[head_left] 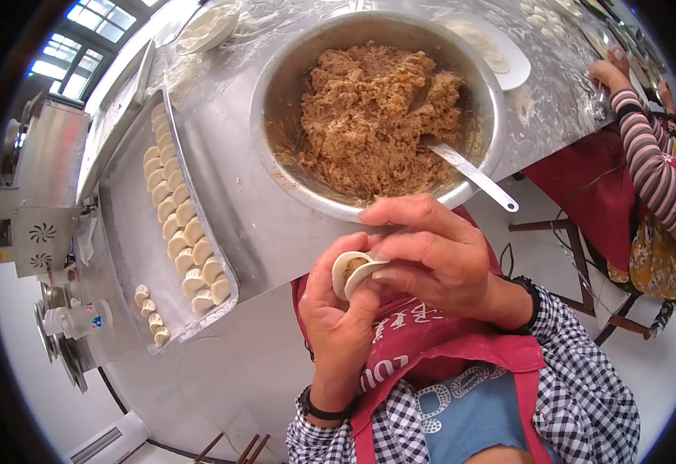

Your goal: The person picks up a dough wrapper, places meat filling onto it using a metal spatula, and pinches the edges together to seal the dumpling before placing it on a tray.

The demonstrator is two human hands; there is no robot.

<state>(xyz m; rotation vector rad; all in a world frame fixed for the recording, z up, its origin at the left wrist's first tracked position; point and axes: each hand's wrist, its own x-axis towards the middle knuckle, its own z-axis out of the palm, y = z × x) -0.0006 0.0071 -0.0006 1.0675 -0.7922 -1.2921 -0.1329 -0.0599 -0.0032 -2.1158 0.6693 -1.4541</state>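
"What's biggest around your grip?"

"The grey metal table (pixel 225 158), spreading ahead of it and off to the left. On it, just beyond my fingers, is the wide silver metal bowl (pixel 261 116), heaped with coarse brown filling (pixel 376 116)."

"And to the left?"

"A long, shallow grey metal tray (pixel 133 247). Pale crescent-shaped dough dumplings (pixel 174 205) line its side nearest my grip, with a few smaller ones at its near end."

"That silver metal spoon (pixel 473 172)?"

"Its bowl end is in the filling; its handle slants over the rim, beyond my right hand (pixel 438 255) and out to the right."

"How are you holding on?"

"Closed, both sides. My left hand (pixel 330 309) cups the round white dough wrapper (pixel 365 278) from the left and below, thumb against its near end. My right fingertips and thumb pinch its right, far edge."

"Which way does it point?"

"It's folded partway, two flaps meeting at the near end by my left thumb. Its long axis runs from there away towards the bowl, the far end leaning a little right. The gap faces up, widest at the far end, and a dab of filling shows inside."
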